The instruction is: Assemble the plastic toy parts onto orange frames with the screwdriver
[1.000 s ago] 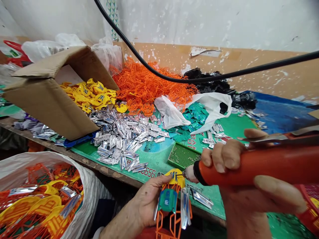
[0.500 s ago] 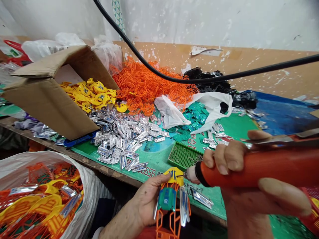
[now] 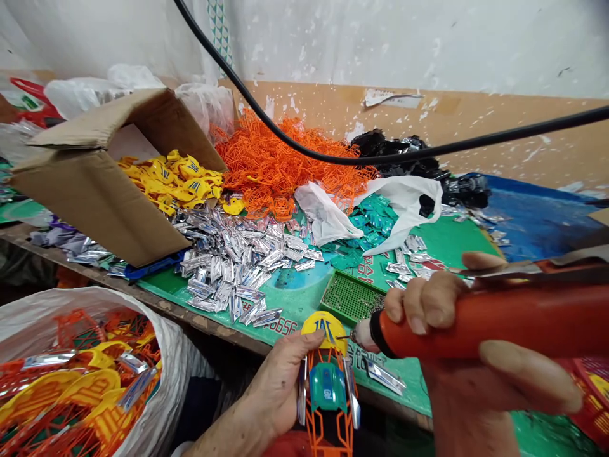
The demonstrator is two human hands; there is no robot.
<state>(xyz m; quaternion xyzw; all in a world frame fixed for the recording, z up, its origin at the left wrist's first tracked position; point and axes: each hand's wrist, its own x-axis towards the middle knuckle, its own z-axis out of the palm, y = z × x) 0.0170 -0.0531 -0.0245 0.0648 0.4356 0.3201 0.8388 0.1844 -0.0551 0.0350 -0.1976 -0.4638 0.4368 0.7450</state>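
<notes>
My left hand [image 3: 285, 377] grips a toy vehicle body [image 3: 328, 387] by its left side, thumb on the yellow nose piece. The body has an orange lattice frame, a green middle panel and silver strips along both sides. My right hand [image 3: 442, 311] is wrapped around a red power screwdriver [image 3: 514, 317], held level. Its thin bit points left and its tip is at the right edge of the yellow nose; I cannot tell whether it touches. Just behind the nose stands a green tray [image 3: 349, 295] of small screws. A loose silver strip [image 3: 384, 376] lies right of the body.
A cardboard box [image 3: 95, 203] of yellow parts [image 3: 176, 178] lies at the left. Silver strips [image 3: 228, 266], orange frames [image 3: 290, 158] and green panels [image 3: 375, 219] are heaped on the table. A white sack [image 3: 166, 362] holds assembled pieces at lower left. A black cable [image 3: 304, 147] hangs across the view.
The toy body has turned in my left hand, so its top and yellow nose now face up and both silver sides show. The screwdriver has shifted slightly left.
</notes>
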